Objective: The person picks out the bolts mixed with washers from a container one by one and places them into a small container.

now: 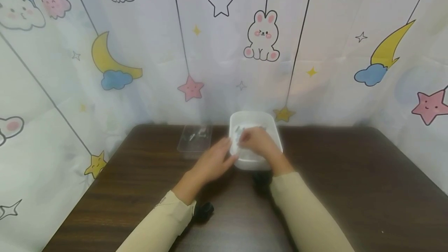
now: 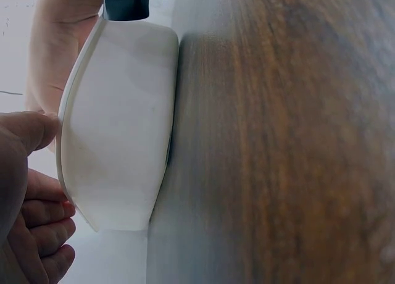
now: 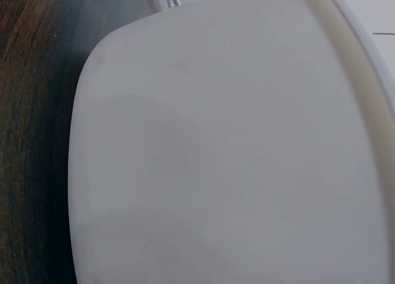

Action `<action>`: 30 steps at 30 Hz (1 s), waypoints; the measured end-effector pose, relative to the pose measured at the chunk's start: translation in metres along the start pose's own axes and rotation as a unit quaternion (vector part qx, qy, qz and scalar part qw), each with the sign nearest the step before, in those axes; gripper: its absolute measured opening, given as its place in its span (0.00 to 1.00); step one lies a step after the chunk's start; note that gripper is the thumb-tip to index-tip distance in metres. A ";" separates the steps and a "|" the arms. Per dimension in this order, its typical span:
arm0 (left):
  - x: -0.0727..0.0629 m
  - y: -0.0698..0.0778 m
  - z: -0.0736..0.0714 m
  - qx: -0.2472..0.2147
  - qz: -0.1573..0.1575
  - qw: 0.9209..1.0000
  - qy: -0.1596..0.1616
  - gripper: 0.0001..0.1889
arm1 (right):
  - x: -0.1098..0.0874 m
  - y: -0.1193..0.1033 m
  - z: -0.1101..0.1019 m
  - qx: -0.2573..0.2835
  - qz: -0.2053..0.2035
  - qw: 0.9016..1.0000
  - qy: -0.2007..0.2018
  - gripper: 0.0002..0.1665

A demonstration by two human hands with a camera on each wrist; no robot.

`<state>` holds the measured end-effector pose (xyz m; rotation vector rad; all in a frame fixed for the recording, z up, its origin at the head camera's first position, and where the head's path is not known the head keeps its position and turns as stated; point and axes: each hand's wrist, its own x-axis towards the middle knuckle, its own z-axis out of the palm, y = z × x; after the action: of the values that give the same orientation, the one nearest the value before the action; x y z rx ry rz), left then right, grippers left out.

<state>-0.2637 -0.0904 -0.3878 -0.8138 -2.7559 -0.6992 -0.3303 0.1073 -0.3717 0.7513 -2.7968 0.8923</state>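
Note:
A white plastic tub [image 1: 257, 164] stands near the table's back edge, with small greyish pieces [image 1: 238, 129] visible inside. My left hand [image 1: 214, 161] holds the tub's near left corner. In the left wrist view, the thumb [image 2: 37, 128] meets the rim while the bent fingers [image 2: 49, 225] lie beside it. Over the tub's inside reaches my right hand [image 1: 258, 141], its fingers bent and fingertips close together. Whether a small piece is between them cannot be made out. Only the tub's outer wall [image 3: 216, 142] fills most of the right wrist view.
A clear plastic box [image 1: 185, 152] with several small pieces [image 1: 193, 137] in it stands left of the tub. The dark wooden table [image 1: 350, 174] extends to both sides. Behind it hangs a white curtain [image 1: 224, 53] with cartoon prints. Black wrist devices [image 1: 203, 212] sit under the sleeves.

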 end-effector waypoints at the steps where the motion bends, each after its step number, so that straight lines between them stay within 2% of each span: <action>1: 0.000 0.000 0.000 0.000 -0.001 1.000 -0.001 0.28 | 0.000 0.000 0.000 -0.001 -0.004 1.000 0.004 0.05; 14: 0.001 0.000 0.000 -0.003 -0.008 1.000 -0.004 0.30 | 0.001 -0.001 -0.001 0.016 -0.004 0.998 0.058 0.11; 23: -0.002 -0.003 0.002 0.001 -0.016 1.000 -0.014 0.34 | 0.000 -0.005 -0.003 0.021 0.005 0.997 0.073 0.10; 30: -0.002 -0.006 0.003 0.001 -0.003 1.000 -0.003 0.34 | 0.001 -0.007 -0.004 0.037 -0.004 0.996 0.086 0.10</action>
<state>-0.2653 -0.0950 -0.3934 -0.8096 -2.7637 -0.6964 -0.3279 0.1041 -0.3650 0.6608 -2.6227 1.0120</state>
